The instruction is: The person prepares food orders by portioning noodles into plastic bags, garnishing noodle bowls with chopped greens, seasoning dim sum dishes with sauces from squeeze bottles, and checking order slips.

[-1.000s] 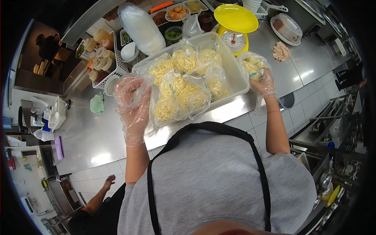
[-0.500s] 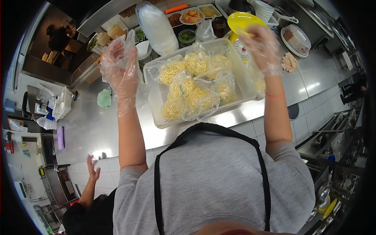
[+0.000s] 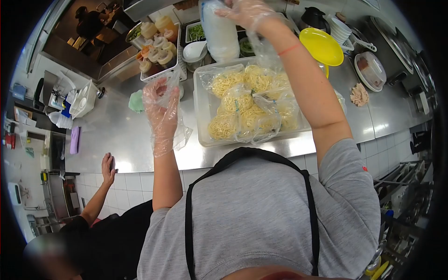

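My left hand (image 3: 162,105), in a clear plastic glove, is raised above the steel counter with its fingers curled round a crumpled clear plastic bag (image 3: 183,135). My right hand (image 3: 249,14), also gloved, reaches over the back of the counter. Its stretched fingers are at the top of a tall stack wrapped in clear plastic (image 3: 221,39); whether they touch it I cannot tell. Between my arms stands a translucent tub (image 3: 201,123) of yellow noodles (image 3: 235,100) in several clear bags. A yellow plate (image 3: 322,46) sits to the right of my right forearm.
A white basket of sauce bottles (image 3: 161,51) stands back left. A green cloth (image 3: 136,101) and a pinkish cloth (image 3: 359,95) lie on the counter (image 3: 121,140). At right is a covered dish (image 3: 370,70). Another person's hand (image 3: 108,168) rests at the counter's left edge.
My right hand has gone from beside the yellow plate leftward to the wrapped stack. My left hand is lower, still with the plastic. The other person's hand has come down to the counter edge.
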`<state>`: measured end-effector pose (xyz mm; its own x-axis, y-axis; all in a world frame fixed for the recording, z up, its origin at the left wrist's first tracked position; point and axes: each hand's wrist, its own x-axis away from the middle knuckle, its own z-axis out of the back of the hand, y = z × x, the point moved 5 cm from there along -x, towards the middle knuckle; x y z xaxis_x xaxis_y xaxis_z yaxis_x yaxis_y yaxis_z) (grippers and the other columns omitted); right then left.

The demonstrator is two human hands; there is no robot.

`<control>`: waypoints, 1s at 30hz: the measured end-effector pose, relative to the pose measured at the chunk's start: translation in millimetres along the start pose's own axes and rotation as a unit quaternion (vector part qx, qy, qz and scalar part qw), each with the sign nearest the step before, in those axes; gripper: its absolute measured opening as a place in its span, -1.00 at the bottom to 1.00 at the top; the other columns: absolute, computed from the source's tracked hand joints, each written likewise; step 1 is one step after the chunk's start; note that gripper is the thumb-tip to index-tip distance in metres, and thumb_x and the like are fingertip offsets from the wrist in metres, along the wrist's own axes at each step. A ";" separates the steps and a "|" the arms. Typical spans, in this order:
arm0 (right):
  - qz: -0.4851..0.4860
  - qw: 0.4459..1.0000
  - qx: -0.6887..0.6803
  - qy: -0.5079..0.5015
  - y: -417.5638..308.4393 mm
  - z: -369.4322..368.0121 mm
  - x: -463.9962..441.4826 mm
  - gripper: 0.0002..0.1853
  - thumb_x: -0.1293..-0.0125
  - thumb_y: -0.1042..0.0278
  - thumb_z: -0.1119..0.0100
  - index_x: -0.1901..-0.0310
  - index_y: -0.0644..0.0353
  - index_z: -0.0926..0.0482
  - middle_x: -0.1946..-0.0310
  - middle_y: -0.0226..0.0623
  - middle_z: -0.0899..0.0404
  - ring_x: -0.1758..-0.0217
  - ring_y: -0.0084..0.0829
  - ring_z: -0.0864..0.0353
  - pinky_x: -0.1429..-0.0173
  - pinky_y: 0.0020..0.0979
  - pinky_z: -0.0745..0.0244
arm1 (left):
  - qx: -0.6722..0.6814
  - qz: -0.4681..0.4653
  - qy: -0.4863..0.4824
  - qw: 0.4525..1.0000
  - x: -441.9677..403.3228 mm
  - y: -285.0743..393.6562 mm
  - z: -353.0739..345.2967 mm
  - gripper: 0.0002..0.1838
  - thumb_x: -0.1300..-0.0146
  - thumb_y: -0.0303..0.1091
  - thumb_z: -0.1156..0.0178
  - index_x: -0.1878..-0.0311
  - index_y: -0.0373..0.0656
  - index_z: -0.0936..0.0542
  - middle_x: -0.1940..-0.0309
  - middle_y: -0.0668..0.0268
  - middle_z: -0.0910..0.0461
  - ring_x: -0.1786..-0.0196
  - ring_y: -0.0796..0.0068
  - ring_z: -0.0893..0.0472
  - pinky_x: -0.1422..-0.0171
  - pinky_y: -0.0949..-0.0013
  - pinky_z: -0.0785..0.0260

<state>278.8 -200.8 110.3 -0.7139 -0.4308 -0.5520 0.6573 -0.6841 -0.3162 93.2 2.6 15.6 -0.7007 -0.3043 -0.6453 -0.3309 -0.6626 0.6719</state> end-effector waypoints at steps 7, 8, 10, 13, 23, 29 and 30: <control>0.106 0.932 0.063 -0.342 1.0 -103.7 101.1 -0.65 0.02 0.07 -0.25 0.34 0.16 -0.46 0.38 -0.23 -0.53 0.29 -0.30 -0.51 0.24 -0.31 -0.43 | -0.058 0.042 -0.094 0.993 37.3 -19.6 -14.0 -0.77 -0.03 -0.45 -0.24 0.21 -0.22 -0.49 0.30 0.28 -0.47 0.23 0.44 -0.47 0.07 0.40 -0.31; 0.098 0.913 0.120 -0.376 2.1 -120.0 119.7 -0.70 0.01 0.13 -0.24 0.35 0.15 -0.47 0.36 -0.22 -0.54 0.28 -0.29 -0.52 0.23 -0.31 -0.44 | -0.041 0.043 -0.102 0.993 37.6 -16.8 -18.3 -0.78 -0.02 -0.46 -0.24 0.23 -0.21 -0.50 0.32 0.28 -0.48 0.24 0.44 -0.47 0.07 0.40 -0.31; 0.120 0.918 0.128 -0.354 10.1 -144.3 131.3 -0.74 0.00 0.19 -0.24 0.36 0.16 -0.48 0.38 -0.22 -0.53 0.28 -0.29 -0.51 0.21 -0.32 -0.44 | -0.019 0.049 -0.118 0.992 37.5 -13.4 -23.4 -0.78 -0.01 -0.47 -0.25 0.23 -0.20 -0.50 0.34 0.28 -0.48 0.24 0.42 -0.48 0.06 0.39 -0.32; -0.065 0.907 -0.236 -0.342 14.5 -137.1 124.3 -0.81 -0.03 0.29 -0.22 0.37 0.18 -0.48 0.40 -0.20 -0.52 0.30 -0.27 -0.50 0.18 -0.34 -0.43 | -0.020 0.036 -0.140 0.989 35.8 -13.8 -30.4 -0.75 -0.01 -0.45 -0.25 0.20 -0.20 -0.49 0.31 0.26 -0.47 0.22 0.41 -0.48 0.06 0.38 -0.32; 0.183 0.936 -0.228 -0.195 -41.6 -59.8 102.4 -0.92 -0.13 0.42 -0.05 0.41 0.22 -0.41 0.48 -0.21 -0.44 0.39 -0.21 -0.41 0.27 -0.31 -0.32 | -0.016 -0.015 -0.270 0.963 24.2 23.6 -88.4 -0.43 0.04 -0.33 -0.32 -0.06 -0.32 -0.37 0.14 0.16 -0.47 0.06 0.31 -0.45 -0.12 0.40 -0.24; 0.148 0.976 -0.035 -0.158 -7.5 -64.0 105.5 -0.95 -0.06 0.46 -0.02 0.40 0.20 -0.39 0.53 -0.16 -0.38 0.39 -0.19 -0.39 0.29 -0.35 -0.34 | 0.030 0.024 -0.233 0.972 18.5 -9.0 -105.1 -0.76 -0.03 -0.45 -0.21 0.18 -0.22 -0.53 0.30 0.16 -0.57 0.27 0.33 -0.55 0.13 0.37 -0.37; 0.147 0.976 -0.036 -0.158 3.3 -56.4 101.7 -0.95 -0.06 0.46 -0.02 0.40 0.20 -0.39 0.53 -0.16 -0.38 0.39 -0.19 -0.39 0.29 -0.35 -0.34 | 0.034 0.028 -0.204 0.978 16.5 -10.2 -101.0 -0.83 -0.03 -0.47 -0.19 0.25 -0.22 -0.55 0.36 0.18 -0.57 0.32 0.32 -0.55 0.18 0.37 -0.38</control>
<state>221.9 -213.7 9.6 -0.5232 -0.7697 -0.3657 0.8521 -0.4655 -0.2392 148.9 -64.8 -38.7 -0.9082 -0.0324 -0.4174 -0.3158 -0.6014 0.7338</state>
